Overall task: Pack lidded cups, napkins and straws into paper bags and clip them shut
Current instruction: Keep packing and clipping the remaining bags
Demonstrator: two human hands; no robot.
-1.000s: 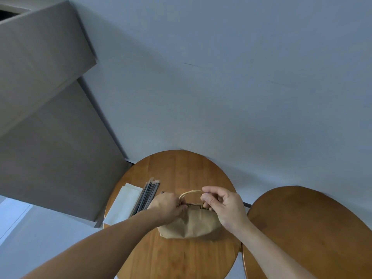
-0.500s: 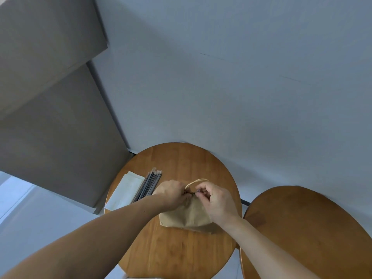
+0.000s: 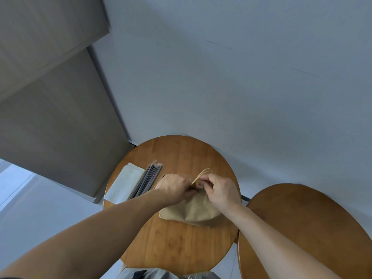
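Note:
A brown paper bag [image 3: 191, 210] stands on a round wooden table [image 3: 177, 246], its twisted paper handles [image 3: 203, 173] sticking up behind my fingers. My left hand [image 3: 173, 187] grips the top edge of the bag from the left. My right hand [image 3: 219, 190] pinches the same top edge from the right, fingers curled over it. The two hands meet at the bag's mouth, which they hide. A stack of white napkins [image 3: 124, 185] and a bundle of wrapped dark straws [image 3: 148, 181] lie on the table to the left. No cup or clip shows.
A second round wooden table [image 3: 306, 228] stands close on the right. A grey cabinet [image 3: 50, 109] rises at the left against a pale wall. Grey clothing [image 3: 161, 274] shows at the bottom edge.
My hands have come together at the bag's top, pressing its mouth closed. The handles now stand closer together. The view has tilted down a little.

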